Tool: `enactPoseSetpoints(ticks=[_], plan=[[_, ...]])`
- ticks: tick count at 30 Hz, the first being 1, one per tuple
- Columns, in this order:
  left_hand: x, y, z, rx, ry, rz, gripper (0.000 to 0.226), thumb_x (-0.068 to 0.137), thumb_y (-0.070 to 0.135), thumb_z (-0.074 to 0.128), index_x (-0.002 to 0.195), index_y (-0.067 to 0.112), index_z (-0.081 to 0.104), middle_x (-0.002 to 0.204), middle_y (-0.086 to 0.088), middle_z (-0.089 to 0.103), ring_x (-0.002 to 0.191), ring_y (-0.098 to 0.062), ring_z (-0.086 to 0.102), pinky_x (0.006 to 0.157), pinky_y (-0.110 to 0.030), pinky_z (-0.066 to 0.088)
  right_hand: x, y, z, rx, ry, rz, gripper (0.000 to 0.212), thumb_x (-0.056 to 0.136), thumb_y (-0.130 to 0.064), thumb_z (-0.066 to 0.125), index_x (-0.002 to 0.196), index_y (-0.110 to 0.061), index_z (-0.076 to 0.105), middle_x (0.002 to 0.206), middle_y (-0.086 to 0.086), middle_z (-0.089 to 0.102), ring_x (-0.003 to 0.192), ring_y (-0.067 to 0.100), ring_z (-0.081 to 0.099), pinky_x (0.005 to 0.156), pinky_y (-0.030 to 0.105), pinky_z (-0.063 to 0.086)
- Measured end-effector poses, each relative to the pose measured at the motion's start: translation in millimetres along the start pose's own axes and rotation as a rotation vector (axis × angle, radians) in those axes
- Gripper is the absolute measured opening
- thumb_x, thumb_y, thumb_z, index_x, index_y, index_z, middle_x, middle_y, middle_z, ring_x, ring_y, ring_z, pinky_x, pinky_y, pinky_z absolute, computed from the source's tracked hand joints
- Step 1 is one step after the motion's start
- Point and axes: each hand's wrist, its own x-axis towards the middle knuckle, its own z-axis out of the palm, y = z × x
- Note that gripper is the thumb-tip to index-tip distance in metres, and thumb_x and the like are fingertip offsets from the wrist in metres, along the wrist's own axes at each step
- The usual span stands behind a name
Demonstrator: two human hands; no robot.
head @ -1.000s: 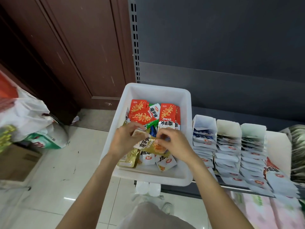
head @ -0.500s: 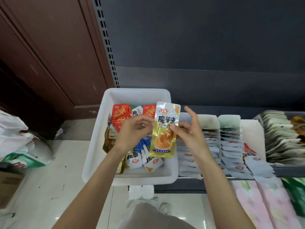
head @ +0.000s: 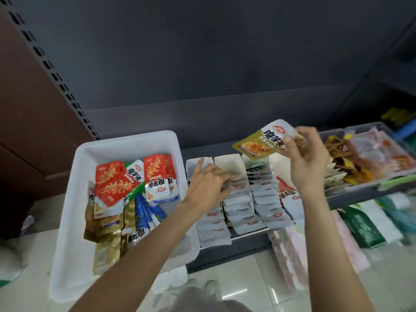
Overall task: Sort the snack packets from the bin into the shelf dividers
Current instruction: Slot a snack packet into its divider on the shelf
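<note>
The right hand [head: 304, 163] is raised above the shelf dividers [head: 227, 164], pinching a gold snack packet [head: 262, 140] by its white end between thumb and fingers. That packet hangs in the air, tilted, its gold end pointing toward the bin and its printed face toward the camera; it touches nothing but the hand. The left hand [head: 208, 188] lies on the packets in the dividers, fingers nearly straight and spread, the tips pressing on the white packet tops in the second slot counted from the bin. It holds nothing.

The dividers are white card slots standing side by side on the dark shelf [head: 225, 251], just beside the bin. Each is filled with a row of overlapping white-topped packets [head: 263, 201] running toward the shelf's front edge. In the slot farthest from the bin a packet with red on it [head: 287, 192] lies below the right wrist.

The white bin [head: 126, 145] stands at the end of the shelf and against the first divider. It holds a loose heap: red packets [head: 112, 183] near its far wall, a green-edged one [head: 135, 174] among them, blue ones [head: 144, 212] in the middle, gold ones [head: 105, 239] toward its near wall.

On the far side of the dividers from the bin, a clear tray [head: 369, 129] holds more pouches, blurred. Below the shelf's front edge lie pink-patterned packs [head: 290, 251] and green packs [head: 360, 226], also blurred. The floor [head: 243, 287] is pale glossy tile.
</note>
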Motion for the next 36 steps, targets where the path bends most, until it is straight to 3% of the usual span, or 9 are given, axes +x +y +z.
enactPoseSetpoints(ticks=[4,10,14,17,21,24,28,32,36], plan=[[-5,-2,4,0.01,0.033,0.032,0.011,0.081,0.028,0.069,0.091,0.029,0.073,0.089,0.007,0.072,0.094,-0.016,0.062,0.107,-0.044,0.03,0,30,26,-0.207,-0.236,-0.074,0.005,0.094,-0.021,0.056,0.097,-0.025,0.056,0.084,-0.003,0.067,0.079,0.013,0.068,0.067,0.038,0.057],[-7,-6,5,-0.049,0.053,0.092,0.014,0.078,0.022,0.073,0.092,0.025,0.074,0.083,0.005,0.072,0.082,-0.017,0.064,0.082,-0.035,0.049,-5,59,55,-0.877,-0.471,-0.164,0.008,0.087,-0.014,0.063,0.089,-0.018,0.069,0.082,0.002,0.071,0.079,0.025,0.063,0.062,0.027,0.04],[-14,-17,6,-0.104,0.132,0.169,0.02,0.083,0.024,0.066,0.102,0.022,0.071,0.095,0.006,0.07,0.097,-0.015,0.06,0.093,-0.036,0.045,-11,70,59,-1.187,-0.495,-0.34,0.018,0.064,-0.006,0.075,0.06,-0.023,0.071,0.055,-0.006,0.061,0.078,0.024,0.053,0.068,0.033,0.039],[-35,-25,-7,-0.136,0.307,0.154,0.024,0.089,0.028,0.056,0.105,0.02,0.07,0.098,0.005,0.07,0.103,-0.01,0.056,0.098,-0.029,0.037,-17,70,65,-1.289,-0.553,-0.323,0.017,0.063,-0.006,0.074,0.064,-0.023,0.073,0.061,-0.008,0.065,0.085,0.021,0.051,0.071,0.033,0.038],[-93,-62,-28,-0.13,0.436,-0.131,0.024,0.088,0.027,0.055,0.106,0.019,0.068,0.095,0.004,0.07,0.093,-0.011,0.058,0.087,-0.027,0.044,-26,49,65,-1.034,-0.467,-0.286,0.021,0.078,-0.003,0.065,0.095,-0.012,0.075,0.095,0.004,0.072,0.104,0.027,0.053,0.088,0.029,0.033],[-140,-97,-41,-0.074,0.37,-0.401,0.019,0.083,0.015,0.067,0.102,0.016,0.067,0.093,0.001,0.07,0.083,-0.017,0.063,0.071,-0.03,0.053,-45,12,81,-0.634,-0.426,-0.287,0.024,0.082,-0.002,0.062,0.102,-0.012,0.071,0.099,0.003,0.07,0.098,0.022,0.059,0.082,0.029,0.046],[-178,-121,-44,-0.013,0.164,-0.638,0.017,0.079,0.008,0.069,0.091,0.019,0.064,0.093,0.001,0.068,0.083,-0.021,0.063,0.063,-0.023,0.046,-90,-15,146,-0.352,-0.773,-0.113,0.019,0.091,-0.013,0.06,0.106,-0.018,0.07,0.098,-0.007,0.071,0.076,0.004,0.061,0.072,0.022,0.053],[-186,-129,-31,0.021,-0.11,-0.818,0.032,0.087,0.019,0.058,0.118,0.022,0.053,0.126,0.001,0.052,0.115,-0.022,0.052,0.086,-0.033,0.049,-132,4,223,-0.415,-1.118,0.13,0.021,0.094,-0.019,0.056,0.109,-0.01,0.067,0.102,0.006,0.07,0.085,0.016,0.067,0.08,0.032,0.054],[-185,-130,-30,0.017,-0.171,-0.816,0.045,0.087,0.018,0.055,0.132,0.021,0.046,0.139,0.001,0.041,0.127,-0.023,0.042,0.097,-0.035,0.046,-157,29,270,-0.728,-1.126,0.126,0.016,0.094,-0.019,0.054,0.097,-0.004,0.059,0.088,0.008,0.061,0.085,0.028,0.064,0.065,0.034,0.05]])
